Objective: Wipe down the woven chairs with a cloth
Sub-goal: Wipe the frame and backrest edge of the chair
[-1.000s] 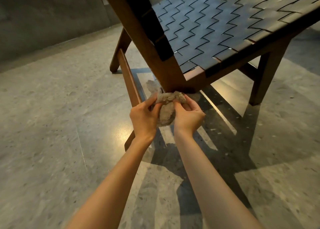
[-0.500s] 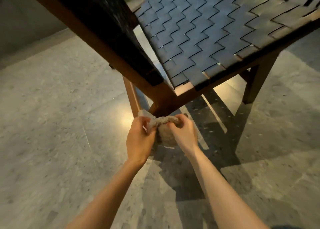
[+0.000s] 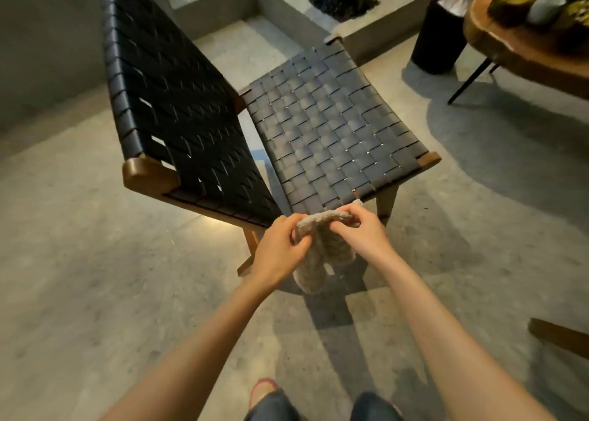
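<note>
Fingers (image 3: 299, 244) of your left hand (image 3: 279, 251) and right hand (image 3: 361, 234) pinch the shaggy beige cloth (image 3: 315, 261), stretched side to side; the dark woven wooden chair (image 3: 334, 133) lies just ahead, nearer your right.

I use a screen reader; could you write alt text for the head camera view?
The left hand and right hand hold a bunched beige cloth before a dark woven chair on a grey floor. A black bin and wooden table stand at upper right.

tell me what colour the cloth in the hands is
Light beige-grey cloth, seen best in the head view.
</note>
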{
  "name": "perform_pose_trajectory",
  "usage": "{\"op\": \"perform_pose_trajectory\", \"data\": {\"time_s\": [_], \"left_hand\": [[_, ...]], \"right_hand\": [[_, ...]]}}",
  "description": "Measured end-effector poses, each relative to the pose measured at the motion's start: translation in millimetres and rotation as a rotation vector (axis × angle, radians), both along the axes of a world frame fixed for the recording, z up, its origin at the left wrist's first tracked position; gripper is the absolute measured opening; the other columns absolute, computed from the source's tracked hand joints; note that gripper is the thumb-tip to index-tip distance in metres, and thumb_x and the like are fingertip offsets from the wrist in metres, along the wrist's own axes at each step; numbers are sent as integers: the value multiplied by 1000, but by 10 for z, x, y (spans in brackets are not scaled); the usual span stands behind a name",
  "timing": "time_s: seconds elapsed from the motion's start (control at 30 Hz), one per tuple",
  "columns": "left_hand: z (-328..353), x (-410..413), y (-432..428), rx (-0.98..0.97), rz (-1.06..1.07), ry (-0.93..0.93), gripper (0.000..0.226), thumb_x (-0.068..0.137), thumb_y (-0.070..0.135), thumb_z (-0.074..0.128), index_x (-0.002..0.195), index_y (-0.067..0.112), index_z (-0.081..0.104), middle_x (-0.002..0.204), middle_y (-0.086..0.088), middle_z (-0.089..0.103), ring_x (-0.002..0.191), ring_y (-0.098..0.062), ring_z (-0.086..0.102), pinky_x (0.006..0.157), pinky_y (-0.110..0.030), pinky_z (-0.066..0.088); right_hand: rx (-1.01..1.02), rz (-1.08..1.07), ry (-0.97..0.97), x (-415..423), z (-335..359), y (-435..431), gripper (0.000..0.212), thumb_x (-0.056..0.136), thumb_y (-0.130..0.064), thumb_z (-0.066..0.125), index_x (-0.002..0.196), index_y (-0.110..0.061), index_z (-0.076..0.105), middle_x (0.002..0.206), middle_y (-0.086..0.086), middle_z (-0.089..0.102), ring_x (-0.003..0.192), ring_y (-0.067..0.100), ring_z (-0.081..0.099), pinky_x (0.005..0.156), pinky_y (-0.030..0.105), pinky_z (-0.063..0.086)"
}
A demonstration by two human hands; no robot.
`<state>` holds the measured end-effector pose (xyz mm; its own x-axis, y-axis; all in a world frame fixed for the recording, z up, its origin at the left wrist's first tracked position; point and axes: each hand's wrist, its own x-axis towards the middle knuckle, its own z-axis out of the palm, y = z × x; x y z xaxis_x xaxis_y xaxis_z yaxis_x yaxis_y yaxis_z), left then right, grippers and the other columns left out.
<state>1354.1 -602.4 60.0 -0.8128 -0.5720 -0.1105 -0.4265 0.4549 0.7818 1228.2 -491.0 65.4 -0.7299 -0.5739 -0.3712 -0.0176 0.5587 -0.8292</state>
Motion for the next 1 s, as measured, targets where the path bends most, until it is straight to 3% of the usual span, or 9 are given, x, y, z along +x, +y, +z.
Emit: {"op": "perform_pose_trajectory", "data": {"time_s": [0.2,0.3,0.43,0.47,0.53,0.6,0.8,0.9,1.0], "left_hand": [[1433,155,-171,-62,-48,-29,14,83,31,67,96,30,62,95,10,39,82,-3,45,71,-19,46],[1953,351,-337,-190,-97,-50,16,81,35,70,91,24,64,111,7,39,100,-5,37,79,-16,40],[2397,584,-557,-359,-192,-71,9,85,30,67,87,21,65,113,6,58,111,-13,49,106,-34,32],[2474,638,-606,-309,-190,-100,6,87,30,65,87,24,63,100,8,61,100,-13,55,103,-35,39],[2584,720,-677,-187,-151,-144,6,89,33,61,88,28,57,84,11,60,82,-9,58,74,-24,51],[2634,773,-723,-106,-80,-143,9,91,38,58,91,29,57,84,11,60,76,-5,57,60,-14,43],[2704,726,-862,258,51,-55,20,93,37,55,101,18,59,97,3,62,91,-13,58,69,-19,47],[2687,616,-909,402,4,-46,20,97,37,47,102,22,59,93,5,59,91,-13,58,66,-18,49],[2596,467,-1001,605,-34,-70,20,101,29,39,109,30,58,106,5,58,92,-12,61,61,-17,54]], "right_hand": [[159,113,346,74,1401,116,14,75,-30,72,82,-35,62,116,-2,32,115,19,26,89,18,19],[140,199,478,180,1936,105,10,73,-26,76,78,-28,67,137,-7,33,124,16,22,104,28,19],[172,272,457,371,2362,7,15,82,-29,69,76,-27,55,91,-7,64,97,16,51,118,42,11],[191,269,444,429,2423,-20,16,84,-32,66,77,-29,52,78,-9,61,86,15,50,115,41,22],[220,266,472,529,2494,-86,17,86,-35,63,79,-30,48,69,-12,55,74,15,53,77,33,48],[210,252,484,614,2541,-174,17,87,-37,62,80,-29,48,68,-12,57,69,16,57,56,28,40],[25,87,-9,758,2501,-597,17,94,-31,55,81,-26,46,80,-3,58,73,10,53,61,29,40],[-208,-78,-432,761,2419,-813,14,98,-31,49,98,-18,48,96,5,59,88,14,59,73,28,49],[-356,-170,-653,670,2313,-950,39,94,-36,56,123,-15,40,111,9,62,100,19,64,78,31,55]]}}
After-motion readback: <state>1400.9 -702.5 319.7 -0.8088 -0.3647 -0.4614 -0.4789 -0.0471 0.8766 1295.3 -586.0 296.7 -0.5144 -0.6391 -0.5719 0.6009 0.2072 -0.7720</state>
